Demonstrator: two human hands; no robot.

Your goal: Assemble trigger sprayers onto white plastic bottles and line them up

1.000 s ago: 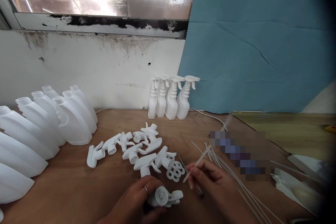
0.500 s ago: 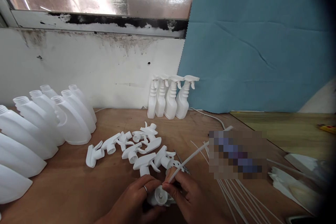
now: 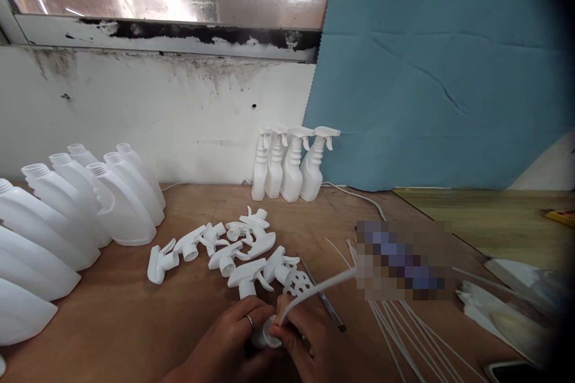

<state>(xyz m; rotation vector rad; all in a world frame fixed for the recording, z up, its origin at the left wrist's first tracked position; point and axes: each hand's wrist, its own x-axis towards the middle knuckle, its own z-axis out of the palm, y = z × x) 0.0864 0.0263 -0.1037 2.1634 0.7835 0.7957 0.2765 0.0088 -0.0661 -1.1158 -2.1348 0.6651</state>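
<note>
Low in the middle, my left hand (image 3: pixel 229 335), with a ring on one finger, is closed around a white trigger sprayer head (image 3: pixel 269 336). Its round collar faces up toward me. My right hand (image 3: pixel 309 335) pinches the end of a white plastic tube (image 3: pixel 326 282) at the collar's opening; fingers hide whether the end sits inside. The tube bends and runs up to the right, into a blurred patch. Just beyond my hands lie several loose trigger sprayer heads (image 3: pixel 246 273). White perforated discs (image 3: pixel 300 283) and a thin metal tool (image 3: pixel 332 311) lie beside my right hand.
Several open white bottles (image 3: pixel 128 206) stand at the left. Several small spray bottles (image 3: pixel 291 173) with heads on are lined up by the wall. Thin white tubes (image 3: pixel 390 326) lie at the right, near a plastic bag (image 3: pixel 494 311) and a dark-screened device (image 3: pixel 510 372).
The tube's held end has moved onto the sprayer head's collar, and the tube now bows instead of running straight. My right hand has shifted slightly, uncovering more of the metal tool.
</note>
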